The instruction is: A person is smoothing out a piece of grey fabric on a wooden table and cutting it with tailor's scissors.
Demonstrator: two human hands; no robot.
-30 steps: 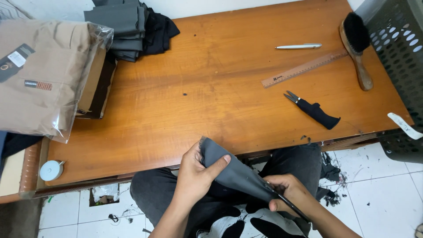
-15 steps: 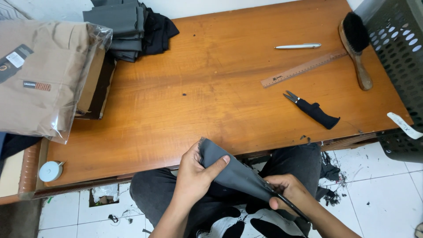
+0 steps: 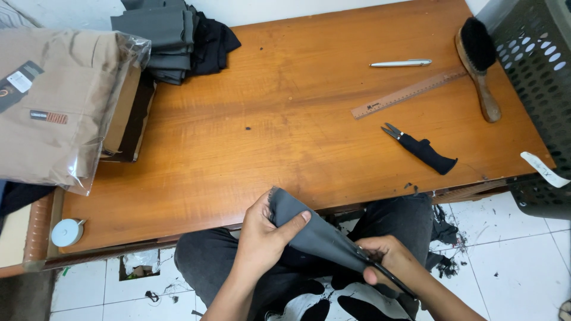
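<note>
— What lies where on the table (image 3: 285, 119)?

— At its far left corner a stack of folded cloth (image 3: 172, 38); just left of that, a bagged garment (image 3: 59, 101) lies on boxes and overhangs the left edge. A small round tape measure (image 3: 65, 232) sits at the near left corner.

— And the right side?

— A pen (image 3: 399, 62) lies farthest back, a ruler (image 3: 407, 94) slants before it, and thread snips (image 3: 421, 148) rest nearer the front. A brush (image 3: 476, 65) lies to the right of the pen and ruler; a basket (image 3: 535, 77) stands beyond the right edge.

— The person?

— Seated before the near edge, left hand (image 3: 264, 235) and right hand (image 3: 389, 261) pinching a piece of fabric (image 3: 315, 235) between them, above the lap.
</note>
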